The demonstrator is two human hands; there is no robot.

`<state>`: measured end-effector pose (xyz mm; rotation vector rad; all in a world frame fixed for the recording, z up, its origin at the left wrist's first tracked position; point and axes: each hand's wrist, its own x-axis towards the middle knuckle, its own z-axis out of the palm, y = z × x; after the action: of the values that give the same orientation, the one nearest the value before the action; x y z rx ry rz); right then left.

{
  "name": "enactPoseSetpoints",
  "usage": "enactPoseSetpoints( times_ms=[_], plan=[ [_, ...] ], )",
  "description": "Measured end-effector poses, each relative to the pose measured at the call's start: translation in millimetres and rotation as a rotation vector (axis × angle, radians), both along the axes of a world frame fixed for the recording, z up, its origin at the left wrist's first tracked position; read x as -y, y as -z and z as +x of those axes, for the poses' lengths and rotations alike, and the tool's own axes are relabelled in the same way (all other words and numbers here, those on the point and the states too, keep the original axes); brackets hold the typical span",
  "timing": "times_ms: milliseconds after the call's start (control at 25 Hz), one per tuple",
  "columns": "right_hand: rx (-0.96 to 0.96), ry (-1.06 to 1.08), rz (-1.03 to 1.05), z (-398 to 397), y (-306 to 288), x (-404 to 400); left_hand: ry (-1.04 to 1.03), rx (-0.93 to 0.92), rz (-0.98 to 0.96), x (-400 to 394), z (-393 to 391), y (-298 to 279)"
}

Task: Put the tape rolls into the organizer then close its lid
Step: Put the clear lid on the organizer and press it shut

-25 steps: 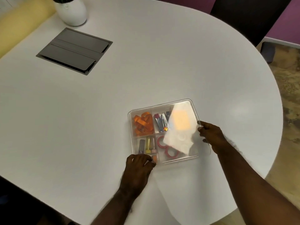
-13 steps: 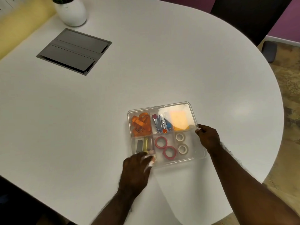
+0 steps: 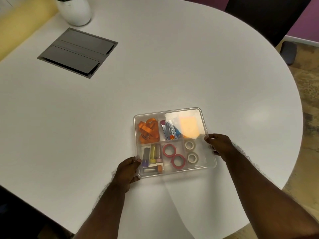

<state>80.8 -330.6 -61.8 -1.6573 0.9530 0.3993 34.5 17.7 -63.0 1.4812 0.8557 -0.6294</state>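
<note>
A clear plastic organizer (image 3: 209,163) sits on the white table near its front edge, with its transparent lid lying flat over it. Through the lid I see two red tape rolls (image 3: 174,154) in the middle front compartment and two white tape rolls (image 3: 191,150) to their right. My left hand (image 3: 127,171) grips the organizer's front left corner, thumb on the lid. At the right edge my right hand (image 3: 220,145) holds it, fingers curled over the rim.
Other compartments hold an orange strap (image 3: 148,129), nail clippers (image 3: 168,129), an orange pad (image 3: 188,127) and small markers (image 3: 151,155). A grey cable hatch (image 3: 77,52) is set in the table at far left, a white pot (image 3: 76,10) behind it. A dark chair (image 3: 262,16) stands beyond the table.
The lid, tilted up over the right side a second ago, has come down flat onto the organizer. My left hand shifted from the front edge to the front left corner.
</note>
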Motion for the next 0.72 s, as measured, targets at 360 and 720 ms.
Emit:
enactPoseSetpoints(
  times_ms=[360, 720],
  plan=[
    [-0.117, -0.071, 0.032, 10.7, -7.5, 2.8, -0.016, -0.027, 0.024, -0.9, 3.8, -1.7],
    [0.096, -0.285, -0.114, 83.5, -21.2, -13.0, -0.003, 0.008, 0.063, -0.1, 3.6, 4.6]
  ],
)
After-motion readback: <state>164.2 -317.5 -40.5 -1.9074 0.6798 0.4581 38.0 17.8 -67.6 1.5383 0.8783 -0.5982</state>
